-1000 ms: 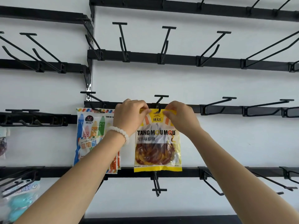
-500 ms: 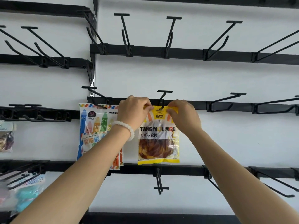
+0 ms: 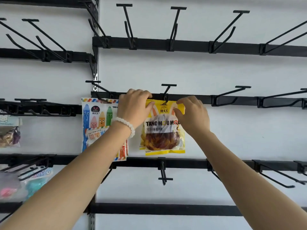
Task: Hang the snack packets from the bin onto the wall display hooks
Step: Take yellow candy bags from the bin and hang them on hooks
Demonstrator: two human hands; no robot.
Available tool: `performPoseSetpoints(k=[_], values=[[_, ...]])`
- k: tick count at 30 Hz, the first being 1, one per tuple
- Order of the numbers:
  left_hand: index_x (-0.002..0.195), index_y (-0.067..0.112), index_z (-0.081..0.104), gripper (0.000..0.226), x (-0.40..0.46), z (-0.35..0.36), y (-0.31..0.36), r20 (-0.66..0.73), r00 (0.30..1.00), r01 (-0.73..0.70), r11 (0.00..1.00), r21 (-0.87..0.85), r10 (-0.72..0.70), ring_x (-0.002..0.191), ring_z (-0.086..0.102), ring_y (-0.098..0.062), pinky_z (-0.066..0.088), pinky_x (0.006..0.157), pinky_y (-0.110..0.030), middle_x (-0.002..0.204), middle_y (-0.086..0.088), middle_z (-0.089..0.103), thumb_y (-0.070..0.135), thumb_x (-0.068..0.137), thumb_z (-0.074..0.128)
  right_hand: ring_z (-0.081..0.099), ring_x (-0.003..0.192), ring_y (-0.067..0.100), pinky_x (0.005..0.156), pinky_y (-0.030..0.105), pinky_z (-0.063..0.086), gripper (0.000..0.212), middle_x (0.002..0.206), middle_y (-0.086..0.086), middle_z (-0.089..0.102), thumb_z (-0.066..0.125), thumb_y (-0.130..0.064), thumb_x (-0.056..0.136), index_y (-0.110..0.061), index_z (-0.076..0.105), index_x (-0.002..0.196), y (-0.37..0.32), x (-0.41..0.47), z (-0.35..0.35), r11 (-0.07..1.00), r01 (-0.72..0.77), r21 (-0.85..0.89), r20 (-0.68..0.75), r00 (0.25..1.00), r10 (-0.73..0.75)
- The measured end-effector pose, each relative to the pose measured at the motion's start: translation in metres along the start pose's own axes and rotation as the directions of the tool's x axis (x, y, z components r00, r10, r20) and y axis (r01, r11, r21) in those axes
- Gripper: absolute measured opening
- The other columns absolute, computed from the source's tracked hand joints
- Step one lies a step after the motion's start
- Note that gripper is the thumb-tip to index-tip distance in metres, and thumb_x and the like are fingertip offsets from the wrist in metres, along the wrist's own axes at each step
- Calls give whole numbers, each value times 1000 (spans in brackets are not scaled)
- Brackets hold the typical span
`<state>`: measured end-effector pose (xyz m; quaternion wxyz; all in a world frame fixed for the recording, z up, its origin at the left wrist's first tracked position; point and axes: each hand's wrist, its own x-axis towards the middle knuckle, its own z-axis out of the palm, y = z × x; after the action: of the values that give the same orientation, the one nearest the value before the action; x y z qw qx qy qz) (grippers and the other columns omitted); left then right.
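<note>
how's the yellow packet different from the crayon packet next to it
The yellow packet is pinched at its top corners by the left hand and right hand; the crayon packet hangs untouched. Yellow shows dark candy through a window; crayon shows cartoon crayons. Both are on the same rail.

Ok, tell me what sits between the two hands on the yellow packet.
Head view: the hook, entering the yellow packet top, between left hand and right hand.

Yellow gummy packet (image 3: pixel 163 130): glossy plastic film with a clear window, held between the hands. Crayon-print packet (image 3: pixel 98 123), just left: glossy film. Display hooks (image 3: pixel 167 90) and rails (image 3: pixel 191 46): matt black metal. Wall (image 3: pixel 216 72): smooth, matt white.
</note>
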<state>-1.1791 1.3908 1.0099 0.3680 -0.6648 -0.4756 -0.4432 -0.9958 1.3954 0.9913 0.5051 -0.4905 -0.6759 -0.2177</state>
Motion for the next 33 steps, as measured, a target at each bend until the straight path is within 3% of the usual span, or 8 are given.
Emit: performPoseSetpoints(k=[3,10,13,18,22,27,33], values=[[96,17,65,23,-25,-17,2,-37,998,-47,996,78,50,92,57,-25,40,75,-36,96,-2,68,31,90,48,51,105,27,82,38,39,22,111,4,59,51,-26,90,-15,64,104,-1,-23,-8,997,55,-62,-9,998,-56],[78,17,63,32,-121,-44,34,148,987,-70,997,18,67,66,52,-19,32,57,-28,71,0,64,36,89,40,58,79,32,65,37,44,22,87,7,65,49,-26,84,-11,66,85,-18,-110,-18,964,171,-204,29,985,-169],[80,16,65,34,-162,-49,49,208,975,-71,997,-19,73,69,59,-25,41,56,-31,71,-1,66,37,86,39,60,76,31,63,36,46,26,84,6,65,46,-28,82,-12,67,85,-24,-151,-27,964,170,-206,52,985,-163],[88,15,66,24,-232,-56,75,304,949,-71,997,-41,80,70,60,-28,32,55,-30,73,-4,66,34,85,51,60,75,29,63,36,46,28,86,5,65,45,-29,82,-13,67,86,-18,-228,-43,961,129,-243,119,988,-103],[87,15,66,28,-285,-68,99,370,928,-17,998,-66,40,68,58,-28,38,53,-31,72,-3,64,34,84,45,60,75,29,63,36,47,24,86,5,65,49,-27,81,-13,67,87,-8,-301,-59,958,94,-272,211,977,-36],[84,15,66,27,-364,-79,135,504,864,58,997,-53,-23,68,59,-27,42,52,-31,72,-3,65,34,85,47,61,78,28,66,36,48,23,87,4,66,50,-29,82,-14,67,88,11,-389,-79,954,69,-291,427,902,65],[87,15,65,35,-459,-83,187,651,753,146,989,-24,-95,67,59,-25,37,53,-28,72,-3,65,36,87,37,62,79,29,66,35,48,30,88,6,66,44,-32,81,-13,67,88,44,-478,-95,971,98,-219,612,789,58]])
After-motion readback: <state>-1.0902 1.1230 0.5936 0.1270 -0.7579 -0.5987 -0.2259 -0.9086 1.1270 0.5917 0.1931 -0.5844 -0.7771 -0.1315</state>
